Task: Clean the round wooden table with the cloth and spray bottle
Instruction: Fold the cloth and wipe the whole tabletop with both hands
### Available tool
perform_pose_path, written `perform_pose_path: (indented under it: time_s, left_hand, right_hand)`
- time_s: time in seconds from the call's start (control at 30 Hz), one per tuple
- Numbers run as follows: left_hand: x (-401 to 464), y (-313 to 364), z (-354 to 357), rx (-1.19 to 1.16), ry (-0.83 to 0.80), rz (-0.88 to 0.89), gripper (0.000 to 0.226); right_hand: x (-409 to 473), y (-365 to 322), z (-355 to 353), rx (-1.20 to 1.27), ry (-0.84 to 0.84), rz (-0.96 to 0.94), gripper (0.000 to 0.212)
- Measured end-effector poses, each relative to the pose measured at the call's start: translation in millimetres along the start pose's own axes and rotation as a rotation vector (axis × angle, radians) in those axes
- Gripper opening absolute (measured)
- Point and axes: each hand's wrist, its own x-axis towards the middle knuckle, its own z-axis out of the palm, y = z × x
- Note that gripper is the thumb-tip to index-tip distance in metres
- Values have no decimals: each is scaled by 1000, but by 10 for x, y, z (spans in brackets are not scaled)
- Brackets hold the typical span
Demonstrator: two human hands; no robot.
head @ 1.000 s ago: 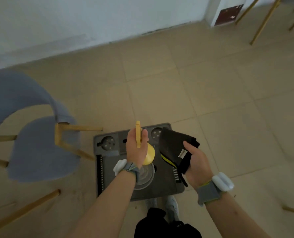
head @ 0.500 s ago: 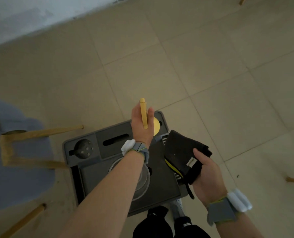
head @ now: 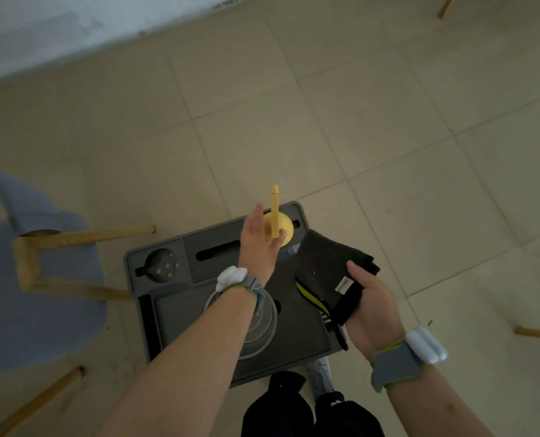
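Note:
The yellow spray bottle [head: 281, 227] stands at the back right corner of a grey tray [head: 297, 348] on the floor, its long yellow head pointing up. My left hand [head: 259, 244] is right beside it, fingers straightened, with only the thumb near the base of the head. My right hand [head: 368, 304] grips a folded dark cloth [head: 325, 272] with a yellow-striped edge and a small tag, held over the tray's right side. The round wooden table is out of view.
A clear round container [head: 262, 329] sits in the tray under my left forearm. A blue chair [head: 25, 304] with wooden legs stands to the left. Another wooden leg [head: 536, 333] shows at the right. My feet [head: 319, 373] are at the tray's near edge.
My left hand carried the yellow bottle from over the tray's middle to its back right corner, and the fingers have straightened off it. My right hand kept holding the cloth.

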Motion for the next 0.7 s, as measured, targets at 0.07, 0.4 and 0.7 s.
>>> perform_pose_path:
  time_s: [0.07, 0.4, 0.7]
  left_hand:
    - [-213, -36, -73, 52, 28, -65, 67]
    - [-1397, 815, -1080, -112, 331, 30, 33]
    - [-2257, 1474, -1979, -30, 356, -39, 42]
  right_hand:
    - [-63, -26, 37, -16, -9, 3, 30]
    - [-959, 49, 576, -291, -159, 31, 35]
    - [-1738, 250, 895, -523, -418, 144, 24]
